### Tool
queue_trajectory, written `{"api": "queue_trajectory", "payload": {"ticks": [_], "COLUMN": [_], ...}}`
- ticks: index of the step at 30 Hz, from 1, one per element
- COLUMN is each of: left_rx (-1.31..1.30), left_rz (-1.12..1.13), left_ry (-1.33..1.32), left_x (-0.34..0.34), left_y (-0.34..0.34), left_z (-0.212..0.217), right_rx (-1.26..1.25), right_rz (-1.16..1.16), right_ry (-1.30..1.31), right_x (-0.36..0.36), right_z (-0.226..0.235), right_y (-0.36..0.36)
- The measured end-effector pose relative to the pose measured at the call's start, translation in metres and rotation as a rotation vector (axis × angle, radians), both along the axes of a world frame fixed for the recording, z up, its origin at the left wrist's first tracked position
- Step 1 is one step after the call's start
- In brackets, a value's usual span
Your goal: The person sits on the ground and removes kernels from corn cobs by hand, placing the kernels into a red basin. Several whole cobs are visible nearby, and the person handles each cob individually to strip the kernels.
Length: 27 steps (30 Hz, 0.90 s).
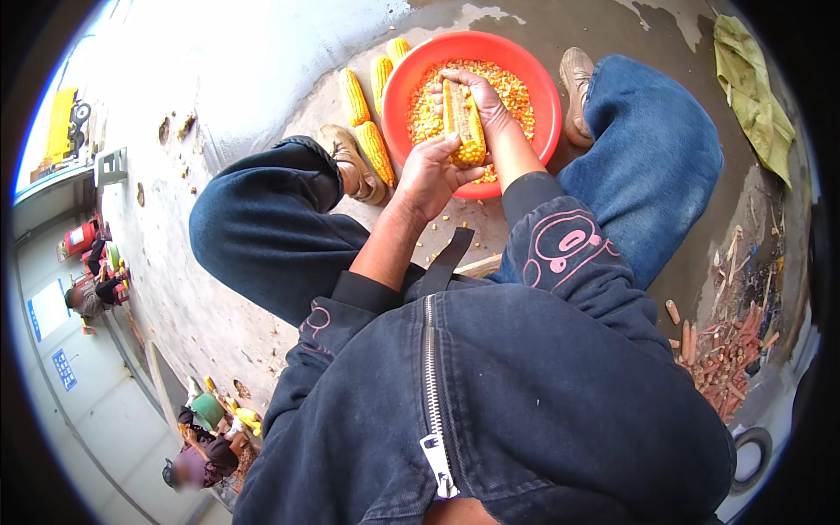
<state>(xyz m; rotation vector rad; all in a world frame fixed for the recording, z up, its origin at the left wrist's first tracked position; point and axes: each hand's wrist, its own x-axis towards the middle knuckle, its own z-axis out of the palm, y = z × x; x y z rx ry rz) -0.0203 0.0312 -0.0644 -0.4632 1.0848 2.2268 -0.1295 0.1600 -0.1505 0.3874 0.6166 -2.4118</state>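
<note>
A partly stripped ear of corn (472, 140) is held between my two hands over a red plastic basin (544, 74). Bare cob shows along much of its upper side, while yellow kernels still cover the near end and the right side. My left hand (429, 177) grips the near end, thumb pressed against it. Around the far part wrap the fingers of my right hand (488, 98). Loose corn kernels (514, 94) cover the basin's bottom. Several whole ears of corn (374, 150) lie on the floor just left of the basin, by my left shoe (352, 166).
My knees flank the basin. Bare cobs (731, 359) are heaped on the floor at right; a yellow-green cloth (751, 101) lies at far right. Two people sit at far left, one near a green bucket (207, 410). A yellow truck (59, 127) stands in the upper left.
</note>
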Motion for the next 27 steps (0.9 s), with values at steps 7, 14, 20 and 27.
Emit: {"api": "queue_trajectory", "payload": {"ticks": [7, 14, 20, 27], "left_rx": [-0.222, -0.188, -0.476, -0.548], "left_rz": [-0.044, 0.035, -0.064, 0.003], "left_ry": [0.056, -0.038, 0.199, 0.069], "left_x": [0.006, 0.001, 0.01, 0.003], "left_y": [0.007, 0.009, 0.005, 0.004], "left_z": [-0.005, 0.013, -0.007, -0.008], "right_rx": [0.013, -0.042, 0.146, 0.131], "right_rz": [0.066, 0.024, -0.033, -0.001], "right_ry": [0.046, -0.015, -0.084, -0.13], "right_x": [0.002, -0.007, 0.003, -0.001], "right_z": [-0.017, -0.022, -0.016, -0.015], "right_y": [-0.006, -0.008, -0.016, -0.024]}}
